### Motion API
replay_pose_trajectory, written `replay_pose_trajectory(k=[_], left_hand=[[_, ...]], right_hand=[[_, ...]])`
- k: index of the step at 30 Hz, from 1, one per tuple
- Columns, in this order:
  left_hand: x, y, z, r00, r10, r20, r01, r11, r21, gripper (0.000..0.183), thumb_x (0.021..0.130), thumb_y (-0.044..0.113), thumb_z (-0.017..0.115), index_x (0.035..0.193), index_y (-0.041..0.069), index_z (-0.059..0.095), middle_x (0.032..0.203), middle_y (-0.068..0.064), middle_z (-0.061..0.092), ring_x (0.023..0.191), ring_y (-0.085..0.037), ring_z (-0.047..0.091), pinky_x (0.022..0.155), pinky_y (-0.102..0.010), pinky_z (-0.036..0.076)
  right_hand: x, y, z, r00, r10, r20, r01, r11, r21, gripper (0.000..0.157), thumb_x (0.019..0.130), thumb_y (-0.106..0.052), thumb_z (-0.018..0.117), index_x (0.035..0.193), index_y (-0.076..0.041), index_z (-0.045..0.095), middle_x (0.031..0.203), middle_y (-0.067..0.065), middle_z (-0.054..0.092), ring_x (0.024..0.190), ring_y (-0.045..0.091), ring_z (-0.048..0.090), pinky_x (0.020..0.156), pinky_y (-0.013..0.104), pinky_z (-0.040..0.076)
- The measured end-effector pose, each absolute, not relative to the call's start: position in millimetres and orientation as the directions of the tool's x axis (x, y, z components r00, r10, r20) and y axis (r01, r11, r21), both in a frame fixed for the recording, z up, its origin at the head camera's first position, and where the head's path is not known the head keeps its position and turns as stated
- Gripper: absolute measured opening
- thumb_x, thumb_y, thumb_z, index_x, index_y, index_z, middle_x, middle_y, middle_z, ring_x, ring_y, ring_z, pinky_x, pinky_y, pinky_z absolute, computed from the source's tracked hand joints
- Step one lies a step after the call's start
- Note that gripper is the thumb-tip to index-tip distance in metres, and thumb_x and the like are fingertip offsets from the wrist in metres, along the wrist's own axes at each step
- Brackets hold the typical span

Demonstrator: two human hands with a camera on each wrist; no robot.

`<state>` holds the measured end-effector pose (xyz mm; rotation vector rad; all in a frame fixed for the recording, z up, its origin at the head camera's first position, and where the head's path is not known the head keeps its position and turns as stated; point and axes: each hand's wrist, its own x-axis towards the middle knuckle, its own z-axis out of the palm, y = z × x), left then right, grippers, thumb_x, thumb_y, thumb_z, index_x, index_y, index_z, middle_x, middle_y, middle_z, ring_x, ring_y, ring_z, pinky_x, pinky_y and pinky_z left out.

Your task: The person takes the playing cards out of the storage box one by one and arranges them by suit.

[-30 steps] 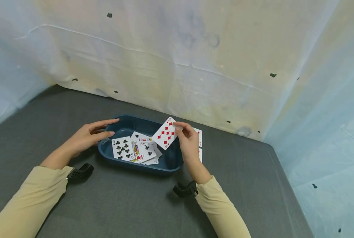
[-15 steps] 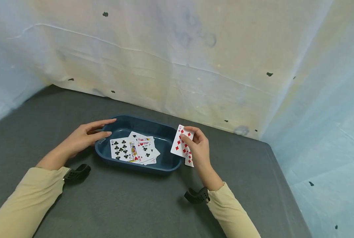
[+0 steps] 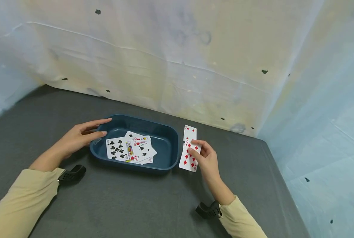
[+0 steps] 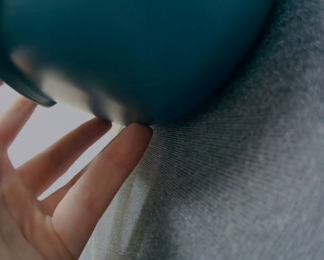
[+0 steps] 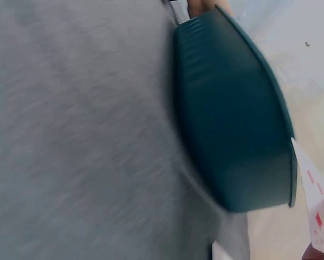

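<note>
In the head view my right hand (image 3: 208,160) pinches a nine of diamonds (image 3: 186,160) between thumb and fingers, just right of the blue plastic tub (image 3: 172,132). That card overlaps another diamond card (image 3: 190,131) on the table behind it. The right wrist view catches the pinched nine of diamonds (image 5: 316,206) at its edge. My left hand (image 3: 76,140) holds the tub's left end, some fingertips over its rim. Other fingers (image 4: 105,179) press the outer wall in the left wrist view. Inside lie several overlapping cards, a nine of clubs (image 3: 116,148) leftmost.
A dark grey cloth covers the table (image 3: 141,205). Pale sheeting (image 3: 153,66) hangs along the back and sides. Near the bottom edge of the right wrist view is a white card edge (image 5: 221,252) by the tub.
My right hand has carried the nine of diamonds from above the tub, rightward and down, to the diamond cards beside it. My left hand stays at the tub's left end.
</note>
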<state>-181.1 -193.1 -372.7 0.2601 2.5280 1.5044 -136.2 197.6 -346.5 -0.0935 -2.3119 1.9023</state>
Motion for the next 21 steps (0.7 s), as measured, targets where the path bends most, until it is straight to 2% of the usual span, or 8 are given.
replay_pose_trajectory(k=[9,15,21], left_hand=[[-180.7,-192.1,-372.0,-0.967,0.242,-0.078,0.049,0.476,0.878,0.064,0.095,0.046,0.056,0.151,0.025,0.033,0.157,-0.017,0.023,0.129,-0.042,0.037,0.078,-0.033,0.045],[-181.3,-193.3,-372.0,-0.968,0.242,-0.073,0.052,0.474,0.879,0.064,0.095,0.046,0.056,0.15,0.025,0.033,0.156,-0.017,0.023,0.128,-0.041,0.038,0.077,-0.032,0.045],[-181.1,-193.7,-372.0,-0.966,0.248,-0.068,0.059,0.473,0.879,0.063,0.095,0.046,0.055,0.151,0.025,0.033,0.156,-0.017,0.024,0.129,-0.042,0.037,0.08,-0.036,0.045]], right_hand=[[-117.2,218.7,-365.8,-0.995,0.099,-0.017,0.05,0.345,-0.937,0.026,0.085,-0.001,0.069,0.11,-0.001,0.064,0.106,0.015,0.064,0.086,0.015,0.058,0.072,0.021,0.048],[-109.7,223.7,-372.1,-0.998,0.04,-0.05,0.061,0.382,-0.922,0.025,0.084,-0.003,0.07,0.109,-0.002,0.066,0.102,0.013,0.066,0.084,0.014,0.058,0.072,0.022,0.047],[-105.0,227.6,-374.7,-0.996,-0.033,-0.083,0.059,0.458,-0.887,0.025,0.083,0.001,0.07,0.107,-0.002,0.065,0.092,0.013,0.065,0.073,0.012,0.059,0.066,0.022,0.048]])
